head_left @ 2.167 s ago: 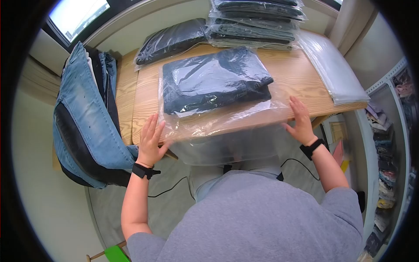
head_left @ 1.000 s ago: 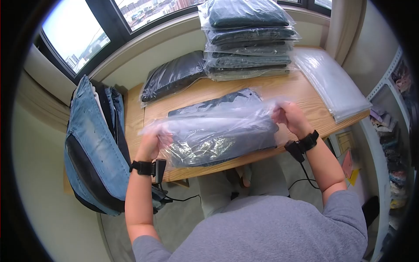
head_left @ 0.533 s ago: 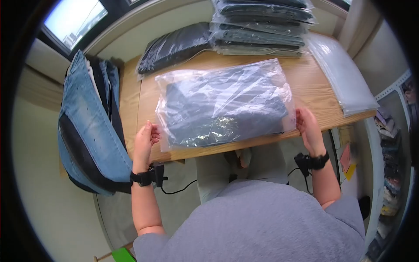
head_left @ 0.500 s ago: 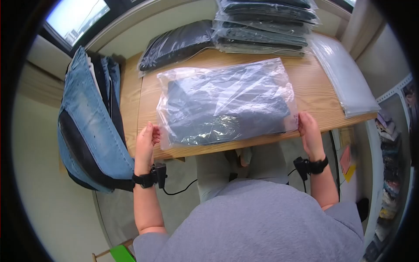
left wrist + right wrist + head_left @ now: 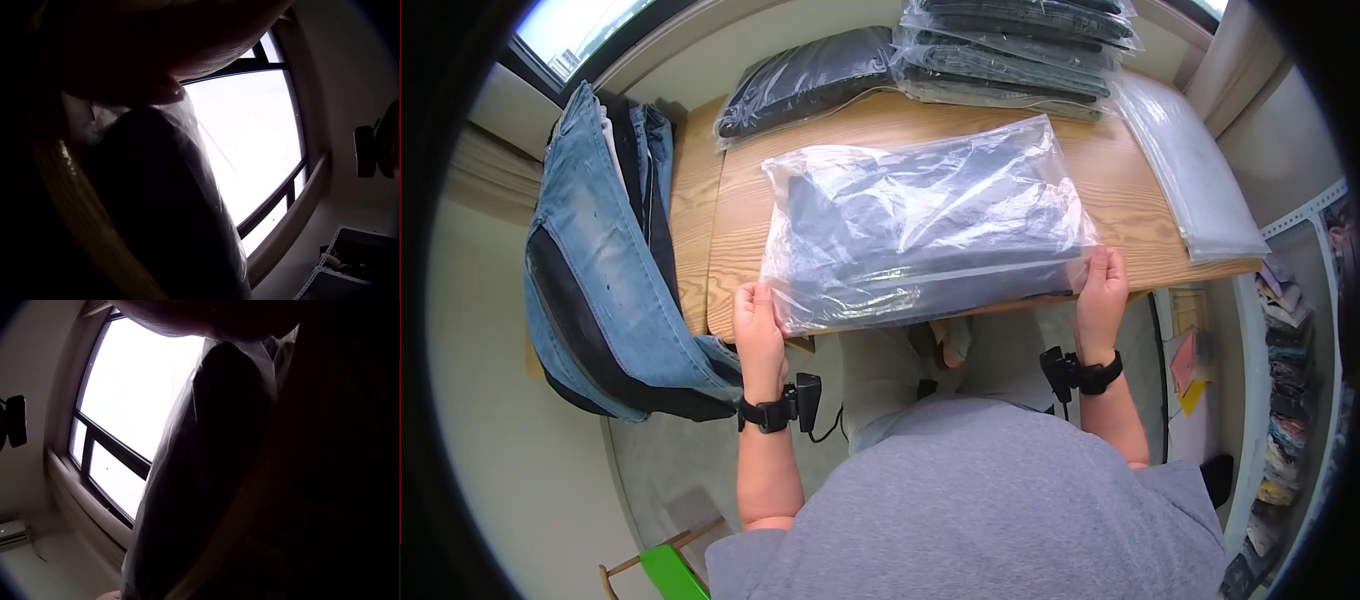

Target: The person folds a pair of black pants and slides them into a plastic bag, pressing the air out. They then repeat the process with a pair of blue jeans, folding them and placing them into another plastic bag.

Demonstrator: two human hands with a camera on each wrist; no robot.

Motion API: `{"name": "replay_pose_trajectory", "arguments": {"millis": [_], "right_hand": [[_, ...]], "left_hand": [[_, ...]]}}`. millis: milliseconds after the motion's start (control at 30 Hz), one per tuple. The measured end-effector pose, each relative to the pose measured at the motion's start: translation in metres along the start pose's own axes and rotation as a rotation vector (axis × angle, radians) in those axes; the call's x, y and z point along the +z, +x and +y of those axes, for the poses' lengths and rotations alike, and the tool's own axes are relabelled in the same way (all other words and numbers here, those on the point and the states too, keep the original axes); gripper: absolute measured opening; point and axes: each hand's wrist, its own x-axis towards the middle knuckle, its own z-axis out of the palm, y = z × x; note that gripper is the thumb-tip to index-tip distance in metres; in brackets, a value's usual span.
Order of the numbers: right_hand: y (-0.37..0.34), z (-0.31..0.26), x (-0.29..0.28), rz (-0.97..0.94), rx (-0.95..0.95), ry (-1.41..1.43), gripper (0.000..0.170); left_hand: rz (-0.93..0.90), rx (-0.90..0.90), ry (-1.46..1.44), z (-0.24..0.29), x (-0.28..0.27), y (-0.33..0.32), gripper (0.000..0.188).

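A clear plastic bag [image 5: 930,215] with folded dark blue garments inside lies at the front edge of the wooden table. My left hand [image 5: 758,335] pinches its near left corner, thumb on top. At the near right corner my right hand [image 5: 1102,305] pinches the plastic in the same way. In the left wrist view the bag's edge [image 5: 215,187] runs away from the dark fingers. The right wrist view has the bag [image 5: 159,481] below the hand, mostly in shadow.
Behind are a tall stack of bagged garments [image 5: 1015,65] and a single bagged black garment [image 5: 810,80]. Flat clear bags [image 5: 1195,170] lie at the right. Loose jeans [image 5: 585,240] hang over the left side. A shelf [image 5: 1250,400] stands at right.
The open hands beside the bag first took up its loose plastic and folded it over the garments. Since half a second ago, both hands have come inward onto the near corners.
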Motion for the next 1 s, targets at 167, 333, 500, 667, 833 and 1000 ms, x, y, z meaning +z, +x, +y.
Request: {"name": "replay_pose_trajectory", "arguments": {"millis": [167, 333, 500, 667, 833, 1000], "right_hand": [[0.009, -0.001, -0.009, 0.017, 0.155, -0.104, 0.02], [-0.022, -0.053, 0.029, -0.363, -0.707, -0.497, 0.027], [-0.038, -0.049, 0.083, -0.743, -0.786, -1.005, 0.039], [-0.019, -0.043, 0.09, -0.787, -0.733, -1.004, 0.042], [0.005, -0.059, 0.073, -1.148, -0.664, -0.971, 0.046], [0.053, -0.053, 0.057, -1.172, -0.94, -1.215, 0.052]], "left_hand": [[-0.06, -0.113, 0.036, -0.005, -0.001, -0.004, 0.019], [-0.007, -0.135, 0.016, -0.004, 0.001, -0.004, 0.021], [-0.002, -0.117, 0.045, -0.009, -0.008, -0.009, 0.021], [0.098, 0.182, 0.561, 0.019, -0.011, -0.012, 0.019], [-0.794, 0.651, 1.099, 0.107, 0.052, 0.0, 0.051], [-1.102, 1.016, 1.485, 0.066, 0.063, 0.052, 0.059]]}}
